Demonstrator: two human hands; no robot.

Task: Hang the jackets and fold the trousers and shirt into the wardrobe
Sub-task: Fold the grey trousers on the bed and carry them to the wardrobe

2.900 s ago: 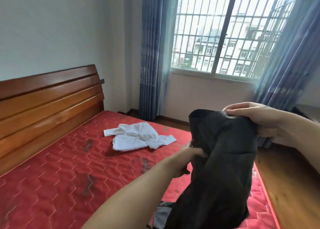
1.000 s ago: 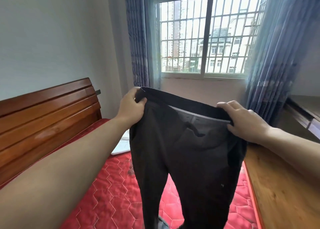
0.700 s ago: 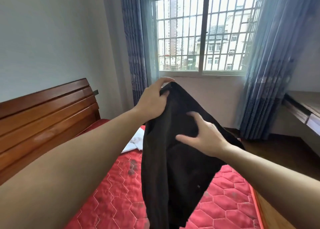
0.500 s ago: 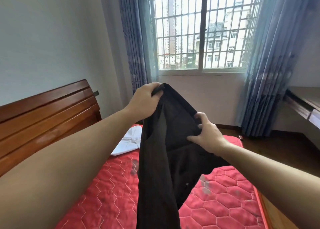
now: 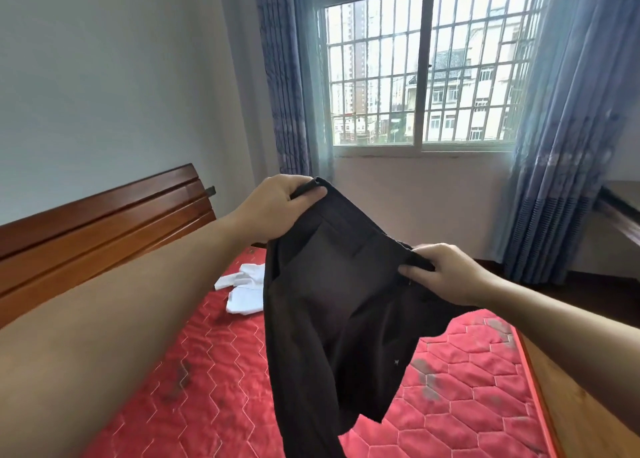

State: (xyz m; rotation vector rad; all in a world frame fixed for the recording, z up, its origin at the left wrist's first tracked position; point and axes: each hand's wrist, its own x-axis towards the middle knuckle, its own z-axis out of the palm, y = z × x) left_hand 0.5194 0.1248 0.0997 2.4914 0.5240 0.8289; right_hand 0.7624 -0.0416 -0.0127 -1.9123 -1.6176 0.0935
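— Trousers (image 5: 339,305): where are they now?
— Off the bed (image 5: 467,405), hanging doubled lengthwise; a second ago you held them spread.
— My hands?
— Your left hand (image 5: 273,212) grips the waistband's high end, right hand (image 5: 446,274) has moved lower, its fingers (image 5: 410,270) pinching the other end. Folding is under way; the shirt (image 5: 244,286) waits.

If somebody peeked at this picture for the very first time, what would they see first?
Right in the middle, dark trousers hang in the air, with the left hand gripping one end of the waistband up high and the right hand pinching the other end lower down. Under them spreads a bright red quilted mattress, where a crumpled white shirt lies near the wooden headboard. Behind, a big barred window glows between blue curtains.
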